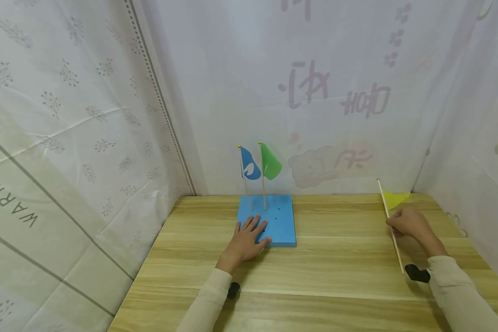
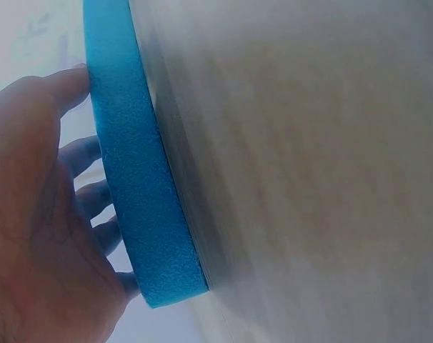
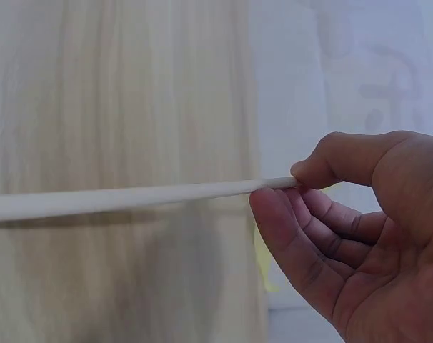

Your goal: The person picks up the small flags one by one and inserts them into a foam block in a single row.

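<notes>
Right hand (image 1: pixel 406 223) pinching the thin stick of the yellow flag (image 1: pixel 395 199), up off the counter (image 1: pixel 340 276) at the far right. Left hand (image 1: pixel 249 240) spread flat on the blue foam block (image 1: pixel 274 221). Blue flag (image 1: pixel 250 165) and green flag (image 1: pixel 269 162) already standing in it. Probably one flag left to plant.

Looking from our right wrist, we see our right hand (image 3: pixel 359 236) at the right of the frame, pinching a thin pale wooden stick (image 3: pixel 131 199) between thumb and forefinger. The stick runs almost level across the frame from the left edge to our fingertips (image 3: pixel 274 207), hanging above the light wooden table (image 3: pixel 116 86). Our other fingers curl loosely beneath it. A sliver of yellow (image 3: pixel 263 268) shows just behind the thumb. A white patterned curtain (image 3: pixel 345 64) fills the background.
</notes>
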Action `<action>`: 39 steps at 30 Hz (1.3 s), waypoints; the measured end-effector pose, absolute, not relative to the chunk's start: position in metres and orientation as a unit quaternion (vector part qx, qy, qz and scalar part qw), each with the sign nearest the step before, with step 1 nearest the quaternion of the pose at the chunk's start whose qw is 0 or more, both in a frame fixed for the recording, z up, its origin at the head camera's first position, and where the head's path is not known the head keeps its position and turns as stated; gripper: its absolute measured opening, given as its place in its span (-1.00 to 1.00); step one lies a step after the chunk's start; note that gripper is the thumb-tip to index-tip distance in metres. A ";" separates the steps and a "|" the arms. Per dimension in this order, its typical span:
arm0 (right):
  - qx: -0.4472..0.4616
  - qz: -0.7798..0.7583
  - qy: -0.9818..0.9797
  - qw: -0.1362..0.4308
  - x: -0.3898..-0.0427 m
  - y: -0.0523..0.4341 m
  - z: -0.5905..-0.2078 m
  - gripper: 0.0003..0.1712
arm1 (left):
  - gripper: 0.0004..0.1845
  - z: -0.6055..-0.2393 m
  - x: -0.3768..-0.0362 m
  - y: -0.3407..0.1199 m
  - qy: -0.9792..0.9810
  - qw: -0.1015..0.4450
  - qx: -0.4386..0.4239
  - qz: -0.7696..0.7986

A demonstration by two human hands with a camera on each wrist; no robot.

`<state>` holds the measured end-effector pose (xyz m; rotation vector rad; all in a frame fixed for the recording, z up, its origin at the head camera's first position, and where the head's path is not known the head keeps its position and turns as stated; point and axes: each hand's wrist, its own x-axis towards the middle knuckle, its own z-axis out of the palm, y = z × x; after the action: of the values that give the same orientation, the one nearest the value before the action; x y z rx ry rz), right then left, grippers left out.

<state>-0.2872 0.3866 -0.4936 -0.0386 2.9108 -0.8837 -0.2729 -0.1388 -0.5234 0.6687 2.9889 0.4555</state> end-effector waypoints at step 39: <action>-0.020 -0.427 0.902 -0.065 -0.301 0.269 -0.443 -0.72 | -0.25 -0.527 -0.268 -0.147 0.960 0.018 0.235 0.150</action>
<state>-0.3009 0.2687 -0.4434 -0.0646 2.9556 -1.3998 -0.2681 -0.1472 -0.5269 0.7302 2.9821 0.4667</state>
